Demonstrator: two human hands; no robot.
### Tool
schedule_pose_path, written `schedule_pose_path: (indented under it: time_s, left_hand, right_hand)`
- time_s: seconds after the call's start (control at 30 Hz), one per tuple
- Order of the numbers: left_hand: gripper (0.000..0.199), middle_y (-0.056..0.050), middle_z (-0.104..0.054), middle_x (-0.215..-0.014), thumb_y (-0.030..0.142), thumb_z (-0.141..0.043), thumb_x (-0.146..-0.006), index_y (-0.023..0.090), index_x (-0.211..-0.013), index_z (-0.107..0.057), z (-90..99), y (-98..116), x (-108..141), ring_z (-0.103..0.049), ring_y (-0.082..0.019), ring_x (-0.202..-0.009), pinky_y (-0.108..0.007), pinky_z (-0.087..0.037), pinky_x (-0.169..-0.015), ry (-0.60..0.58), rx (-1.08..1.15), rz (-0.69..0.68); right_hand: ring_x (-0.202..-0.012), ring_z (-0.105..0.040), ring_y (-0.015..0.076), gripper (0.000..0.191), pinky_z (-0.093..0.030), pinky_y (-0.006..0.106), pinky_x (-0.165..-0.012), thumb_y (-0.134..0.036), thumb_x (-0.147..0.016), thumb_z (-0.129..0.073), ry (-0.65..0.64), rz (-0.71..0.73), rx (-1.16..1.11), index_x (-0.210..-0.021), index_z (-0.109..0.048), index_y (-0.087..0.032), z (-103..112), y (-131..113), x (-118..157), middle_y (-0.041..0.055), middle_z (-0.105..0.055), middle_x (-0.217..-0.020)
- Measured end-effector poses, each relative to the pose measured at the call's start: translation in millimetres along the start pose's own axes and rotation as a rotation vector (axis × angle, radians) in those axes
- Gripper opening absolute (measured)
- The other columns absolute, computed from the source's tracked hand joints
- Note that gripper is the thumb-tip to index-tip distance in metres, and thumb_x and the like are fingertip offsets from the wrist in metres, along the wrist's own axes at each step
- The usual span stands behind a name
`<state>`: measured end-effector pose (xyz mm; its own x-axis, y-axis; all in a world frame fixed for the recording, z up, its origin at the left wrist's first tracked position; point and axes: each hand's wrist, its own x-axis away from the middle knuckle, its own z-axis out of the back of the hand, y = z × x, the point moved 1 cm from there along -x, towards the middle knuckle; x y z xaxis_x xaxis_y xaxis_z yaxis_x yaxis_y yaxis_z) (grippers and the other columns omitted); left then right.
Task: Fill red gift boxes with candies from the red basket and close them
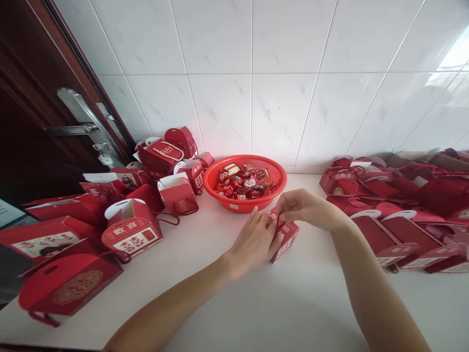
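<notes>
A small red candy box with gold lettering and a white-and-red label stands on the white tabletop in front of the basket. My left hand is closed around its left side, fingers over the top edge. My right hand pinches at the top of the same box, thumb and fingertips together at the flap; whether a cord is between them is hard to make out. Just behind the hands sits a red plastic basket holding many candies in red wrappers.
On the left stand several red gift boxes, some with open tops and rope handles. More red boxes are packed along the right. A white tiled wall rises behind, and a dark door with a metal handle is at far left.
</notes>
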<state>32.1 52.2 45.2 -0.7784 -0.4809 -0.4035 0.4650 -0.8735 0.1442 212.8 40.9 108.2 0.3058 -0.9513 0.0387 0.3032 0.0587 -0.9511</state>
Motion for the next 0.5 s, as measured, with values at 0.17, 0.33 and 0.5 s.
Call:
schedule_pose_path:
  time_s: [0.17,0.33,0.5]
  left_hand:
    - [0.032,-0.013,-0.068,-0.105,0.028,-0.035,-0.104,0.014,-0.107,-0.063,-0.8,-0.9,-1.3,-0.064,-0.028,-0.107,-0.049,-0.048,-0.103,-0.007,-0.026,-0.039]
    - [0.033,-0.013,-0.068,-0.103,0.030,-0.035,-0.105,0.014,-0.105,-0.064,1.9,-4.2,-1.9,-0.065,-0.028,-0.102,-0.043,-0.052,-0.094,-0.037,0.050,-0.043]
    - [0.040,-0.016,-0.067,-0.124,0.035,-0.035,-0.105,0.013,-0.117,-0.066,5.4,-9.0,-4.1,-0.060,-0.030,-0.120,-0.046,-0.049,-0.103,-0.090,0.112,-0.005]
  right_hand:
    - [-0.076,-0.067,0.0183,0.014,-0.054,0.031,-0.073,-0.023,-0.068,-0.074,-0.026,0.004,-0.008,-0.080,-0.071,-0.017,-0.5,1.9,-2.7,0.0019,-0.073,-0.078]
    - [-0.077,-0.068,0.0187,0.015,-0.054,0.031,-0.074,-0.024,-0.068,-0.075,-0.047,-0.017,-0.041,-0.081,-0.071,-0.017,1.2,4.9,-5.4,0.0019,-0.074,-0.079]
    - [-0.075,-0.067,0.0172,0.016,-0.053,0.030,-0.073,-0.026,-0.068,-0.077,-0.001,-0.002,-0.075,-0.079,-0.071,-0.016,3.5,5.8,-7.6,0.0026,-0.073,-0.079]
